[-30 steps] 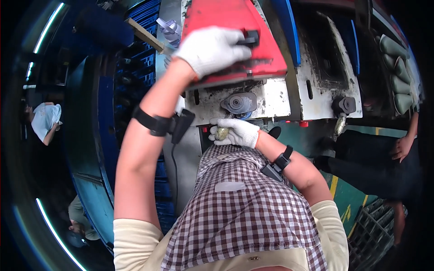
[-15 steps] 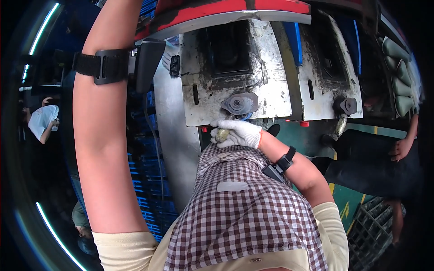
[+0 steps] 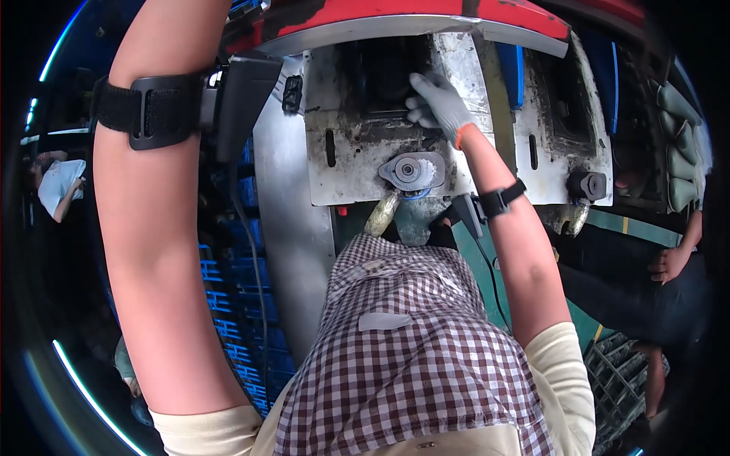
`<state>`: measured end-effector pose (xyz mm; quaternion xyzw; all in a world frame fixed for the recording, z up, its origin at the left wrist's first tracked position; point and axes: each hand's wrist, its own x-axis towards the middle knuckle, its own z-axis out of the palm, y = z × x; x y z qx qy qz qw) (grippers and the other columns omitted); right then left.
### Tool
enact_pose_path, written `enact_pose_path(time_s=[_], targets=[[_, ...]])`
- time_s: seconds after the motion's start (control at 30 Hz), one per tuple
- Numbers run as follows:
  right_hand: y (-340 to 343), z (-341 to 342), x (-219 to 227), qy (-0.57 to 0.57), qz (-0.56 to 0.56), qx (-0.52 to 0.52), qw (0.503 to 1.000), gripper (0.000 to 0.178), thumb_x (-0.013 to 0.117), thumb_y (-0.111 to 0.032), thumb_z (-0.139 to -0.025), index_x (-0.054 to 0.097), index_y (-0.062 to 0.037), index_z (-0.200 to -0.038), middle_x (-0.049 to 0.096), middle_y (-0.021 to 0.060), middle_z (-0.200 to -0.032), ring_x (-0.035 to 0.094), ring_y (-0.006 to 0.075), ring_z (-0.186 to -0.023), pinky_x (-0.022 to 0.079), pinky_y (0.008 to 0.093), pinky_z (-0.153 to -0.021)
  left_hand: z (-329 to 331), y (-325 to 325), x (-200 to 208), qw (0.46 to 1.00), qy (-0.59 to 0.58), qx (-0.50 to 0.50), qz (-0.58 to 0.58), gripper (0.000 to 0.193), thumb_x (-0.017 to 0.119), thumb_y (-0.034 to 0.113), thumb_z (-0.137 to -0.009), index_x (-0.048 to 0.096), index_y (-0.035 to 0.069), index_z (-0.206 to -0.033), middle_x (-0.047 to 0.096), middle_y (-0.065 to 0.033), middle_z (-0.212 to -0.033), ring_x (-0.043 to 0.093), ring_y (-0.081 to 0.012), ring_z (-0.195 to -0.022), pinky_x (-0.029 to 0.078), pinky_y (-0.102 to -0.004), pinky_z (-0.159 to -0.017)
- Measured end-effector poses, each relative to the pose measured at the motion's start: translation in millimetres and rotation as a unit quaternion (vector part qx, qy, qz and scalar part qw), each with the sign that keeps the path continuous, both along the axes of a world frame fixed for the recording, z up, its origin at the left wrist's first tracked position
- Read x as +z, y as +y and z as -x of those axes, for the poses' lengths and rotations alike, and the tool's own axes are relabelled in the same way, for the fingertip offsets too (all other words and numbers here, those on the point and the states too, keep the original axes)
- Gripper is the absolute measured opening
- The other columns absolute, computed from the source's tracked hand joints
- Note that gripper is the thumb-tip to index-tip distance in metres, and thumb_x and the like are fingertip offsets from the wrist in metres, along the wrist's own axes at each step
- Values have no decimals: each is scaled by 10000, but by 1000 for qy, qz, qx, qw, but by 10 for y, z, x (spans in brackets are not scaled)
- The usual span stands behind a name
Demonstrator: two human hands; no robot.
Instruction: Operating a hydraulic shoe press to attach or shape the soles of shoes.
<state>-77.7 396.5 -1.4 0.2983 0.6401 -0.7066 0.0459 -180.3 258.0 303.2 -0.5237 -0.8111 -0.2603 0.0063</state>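
Note:
My right hand (image 3: 439, 103), in a white knit glove with an orange cuff, is over the right side of the dark rectangular opening (image 3: 389, 83) in the worn metal work plate (image 3: 346, 161). Its fingers are stretched and apart, and nothing shows in them. Nearer to me, a grey metal fitting with a round boss (image 3: 409, 172) sits at the plate's front edge. From under it a lever handle wrapped in yellowish tape (image 3: 382, 213) points toward my apron. My left forearm (image 3: 161, 251) reaches forward past the top of the picture, so the left hand is out of sight.
A red machine beam (image 3: 365, 17) spans the far side. To the right stands a similar plate (image 3: 551, 171) with its own fitting (image 3: 587, 185). Another person's hand (image 3: 669, 264) is at the far right. Blue racks (image 3: 228, 334) lie beyond my left arm, and a cable hangs there.
My right hand has let go of the taped handle and moved forward over the dark opening, its fingers spreading. The view has shifted slightly; my left arm is still stretched forward.

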Motion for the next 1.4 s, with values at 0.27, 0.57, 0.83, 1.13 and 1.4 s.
enact_pose_path(time_s=[0.27, 0.57, 0.83, 1.13, 1.4], targets=[[85, 97, -279, 60, 50, 42, 996, 573, 656, -289, -1018, 462, 9, -1468, 712, 98, -910, 706, 153, -676, 563, 253, -545, -36, -55, 0, 994, 107, -26, -12, 351, 749, 386, -888, 783, 46, -807, 614, -30, -565, 522, -78, -460, 383, -256, -430], [-413, 474, 6, 71, -460, 75, 882, 959, 790, -516, -801, 392, -78, -1554, 456, 359, -1461, 510, 496, -1338, 446, 478, -1128, -65, -4, 24, 998, 67, -16, 0, 359, 743, 384, -899, 782, 44, -793, 607, -21, -567, 520, -70, -466, 375, -248, -423], [-427, 612, 174, -38, -475, 141, 868, 843, 807, -393, -728, 483, -104, -1450, 509, 286, -1382, 613, 436, -1233, 555, 472, -998, -115, 139, 171, 995, 20, 66, 72, 345, 734, 386, -901, 786, 64, -786, 607, -9, -561, 475, -61, -422, 341, -226, -401], [-99, 439, -68, 45, -393, 103, 913, 959, 723, -527, -842, 369, -28, -1581, 394, 327, -1569, 387, 455, -1465, 353, 461, -1202, 32, 192, 123, 981, -161, 15, 111, 334, 699, 382, -903, 750, 58, -838, 590, -5, -625, 484, -83, -487, 364, -257, -446], [63, -1890, -528, 57, -133, -84, 986, 237, 624, -236, -1010, 651, -26, -902, 641, 35, -775, 602, 111, -650, 486, 286, -571, -190, 19, -587, 956, -183, 24, 230, 424, 640, 451, -915, 737, 63, -1056, 729, -101, -870, 695, -224, -797, 539, -365, -769]])
